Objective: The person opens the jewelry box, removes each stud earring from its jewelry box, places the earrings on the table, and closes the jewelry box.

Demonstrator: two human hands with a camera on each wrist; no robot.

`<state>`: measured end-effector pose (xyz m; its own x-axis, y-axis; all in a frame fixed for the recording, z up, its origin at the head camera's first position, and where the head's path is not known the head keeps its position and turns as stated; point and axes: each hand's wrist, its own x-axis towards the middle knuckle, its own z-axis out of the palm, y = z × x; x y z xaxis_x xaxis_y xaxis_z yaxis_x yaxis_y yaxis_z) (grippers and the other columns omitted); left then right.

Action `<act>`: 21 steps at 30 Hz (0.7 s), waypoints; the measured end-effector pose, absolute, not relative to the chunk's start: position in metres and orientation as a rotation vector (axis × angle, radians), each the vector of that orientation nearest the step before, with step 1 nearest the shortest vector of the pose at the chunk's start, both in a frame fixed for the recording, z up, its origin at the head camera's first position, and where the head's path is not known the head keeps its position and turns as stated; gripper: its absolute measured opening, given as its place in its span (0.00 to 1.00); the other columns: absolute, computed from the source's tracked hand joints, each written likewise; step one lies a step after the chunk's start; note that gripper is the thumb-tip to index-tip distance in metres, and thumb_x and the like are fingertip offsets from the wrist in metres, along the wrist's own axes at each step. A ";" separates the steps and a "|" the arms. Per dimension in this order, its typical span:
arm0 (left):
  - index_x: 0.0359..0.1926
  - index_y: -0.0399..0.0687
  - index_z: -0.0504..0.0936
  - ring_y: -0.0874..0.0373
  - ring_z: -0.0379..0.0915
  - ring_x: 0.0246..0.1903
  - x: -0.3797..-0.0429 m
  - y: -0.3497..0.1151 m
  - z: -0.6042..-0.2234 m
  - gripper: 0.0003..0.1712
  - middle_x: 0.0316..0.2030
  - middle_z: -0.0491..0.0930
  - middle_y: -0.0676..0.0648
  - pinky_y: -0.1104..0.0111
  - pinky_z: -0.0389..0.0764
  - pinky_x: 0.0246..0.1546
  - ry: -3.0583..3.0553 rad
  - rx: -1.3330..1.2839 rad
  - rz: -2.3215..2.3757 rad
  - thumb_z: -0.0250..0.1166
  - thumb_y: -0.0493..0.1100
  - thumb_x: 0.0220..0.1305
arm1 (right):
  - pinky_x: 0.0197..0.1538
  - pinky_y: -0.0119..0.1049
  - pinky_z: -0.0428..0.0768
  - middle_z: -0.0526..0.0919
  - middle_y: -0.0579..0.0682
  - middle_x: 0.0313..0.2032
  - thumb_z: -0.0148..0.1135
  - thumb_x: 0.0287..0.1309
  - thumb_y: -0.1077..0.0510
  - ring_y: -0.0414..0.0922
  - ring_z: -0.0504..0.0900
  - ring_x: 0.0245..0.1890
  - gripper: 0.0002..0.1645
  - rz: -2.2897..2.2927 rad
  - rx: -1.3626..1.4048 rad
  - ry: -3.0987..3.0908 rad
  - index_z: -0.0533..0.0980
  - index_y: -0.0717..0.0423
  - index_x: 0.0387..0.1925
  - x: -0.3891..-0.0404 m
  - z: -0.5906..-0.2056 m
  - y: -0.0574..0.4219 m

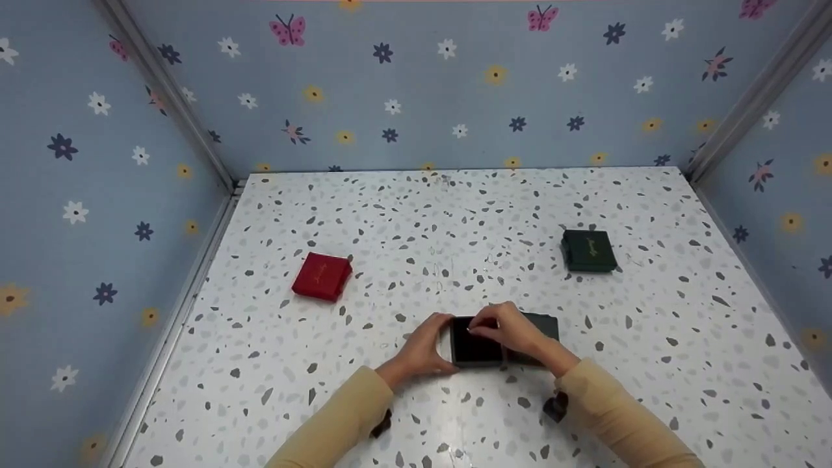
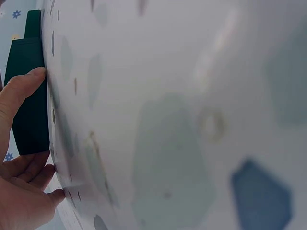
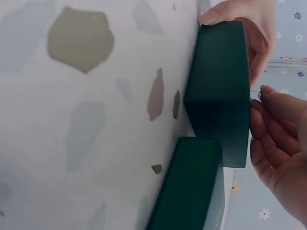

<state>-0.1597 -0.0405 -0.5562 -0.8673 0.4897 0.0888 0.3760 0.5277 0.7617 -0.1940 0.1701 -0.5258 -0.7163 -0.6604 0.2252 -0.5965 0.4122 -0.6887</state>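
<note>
A dark green jewelry box [image 1: 478,364] lies opened on the table in front of me, its black lining [image 1: 478,350] facing up and its lid [image 1: 545,325] folded out to the right. My left hand [image 1: 421,348] grips the box at its left end, thumb on the near side and fingers round the far side. In the left wrist view the thumb presses on the green wall [image 2: 29,115]. Over the lining, my right hand [image 1: 510,328] pinches a tiny shiny piece [image 1: 468,329] between thumb and forefinger; its kind is too small to tell. The right forearm partly covers the lid.
A closed red box [image 1: 322,277] sits to the left, farther back on the speckled white table [image 1: 416,227]. Another closed dark green box [image 1: 589,251] stands at the back right. Flower-patterned walls enclose the table on the left, back and right.
</note>
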 end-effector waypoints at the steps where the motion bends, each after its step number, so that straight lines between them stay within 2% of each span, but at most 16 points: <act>1: 0.55 0.40 0.64 0.56 0.65 0.49 -0.160 -0.040 -0.556 0.49 0.49 0.68 0.47 0.70 0.63 0.55 2.622 0.751 1.266 0.77 0.41 0.26 | 0.28 0.28 0.75 0.82 0.44 0.27 0.63 0.49 0.61 0.36 0.76 0.26 0.04 -1.213 -1.154 2.570 0.81 0.56 0.28 -0.195 -0.525 0.170; 4: 0.55 0.40 0.65 0.56 0.65 0.49 -0.159 -0.040 -0.556 0.48 0.48 0.69 0.48 0.70 0.63 0.55 2.621 0.769 1.285 0.77 0.40 0.26 | 0.24 0.28 0.73 0.82 0.45 0.26 0.63 0.48 0.61 0.36 0.75 0.23 0.03 -1.240 -1.172 2.575 0.81 0.57 0.27 -0.197 -0.521 0.170; 13: 0.54 0.41 0.66 0.57 0.65 0.48 -0.161 -0.040 -0.558 0.49 0.48 0.69 0.48 0.70 0.63 0.55 2.609 0.789 1.341 0.77 0.40 0.24 | 0.33 0.36 0.77 0.82 0.46 0.26 0.63 0.48 0.63 0.39 0.77 0.28 0.03 -1.270 -1.071 2.576 0.81 0.59 0.27 -0.209 -0.511 0.170; 21: 0.54 0.40 0.65 0.56 0.65 0.48 -0.160 -0.041 -0.557 0.49 0.48 0.69 0.48 0.70 0.63 0.55 2.621 0.783 1.305 0.77 0.41 0.24 | 0.32 0.30 0.77 0.82 0.48 0.26 0.62 0.49 0.63 0.40 0.78 0.27 0.04 -1.260 -1.038 2.585 0.81 0.61 0.28 -0.221 -0.507 0.171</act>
<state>-0.1602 -0.0407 -0.5571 -0.8607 0.4932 0.1263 0.3979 0.4970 0.7712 -0.2206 0.1707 -0.5071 -0.7662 -0.6079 0.2084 -0.5385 0.4304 -0.7244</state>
